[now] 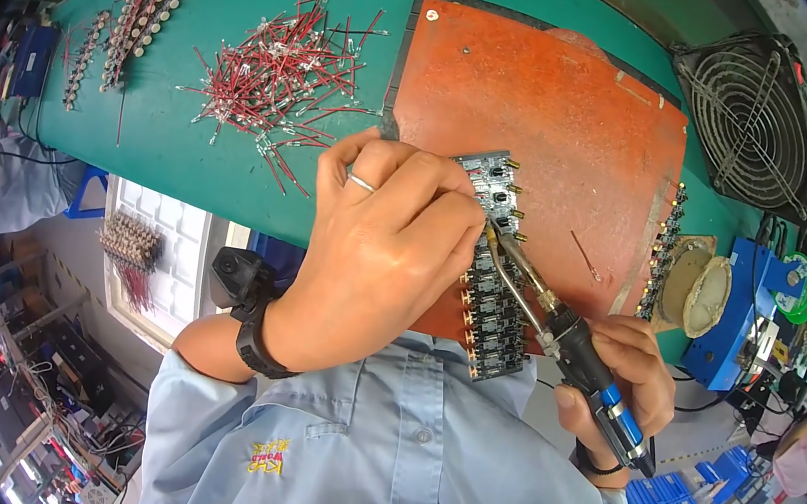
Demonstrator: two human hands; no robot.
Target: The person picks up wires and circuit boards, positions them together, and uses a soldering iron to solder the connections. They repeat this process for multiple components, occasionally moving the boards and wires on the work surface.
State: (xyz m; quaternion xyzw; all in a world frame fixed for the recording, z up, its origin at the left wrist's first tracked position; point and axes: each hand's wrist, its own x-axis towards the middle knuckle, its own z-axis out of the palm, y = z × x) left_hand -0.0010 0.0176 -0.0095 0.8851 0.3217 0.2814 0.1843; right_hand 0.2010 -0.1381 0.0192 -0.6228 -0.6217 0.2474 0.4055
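A long panel of small black circuit boards [494,334] with brass-coloured parts along its edges lies over the near part of the orange mat [543,98]. My left hand [390,240] is over the panel's left side, its thumb and fingers pinched together at the boards. Whatever sits between those fingertips is hidden behind the hand. In my right hand [636,371] is a soldering iron [578,349] with a black and blue handle and a thin metal tube alongside. Its tip meets the panel close to my left fingertips. One loose red wire [585,254] rests on the mat to the right.
A heap of red wires [279,76] lies on the green table [150,145], left of the mat. Finished-looking board strips [157,0] stand at the far left, another [664,249] at the mat's right edge. A black fan [752,119], spool [708,294] and blue box [722,321] line the right.
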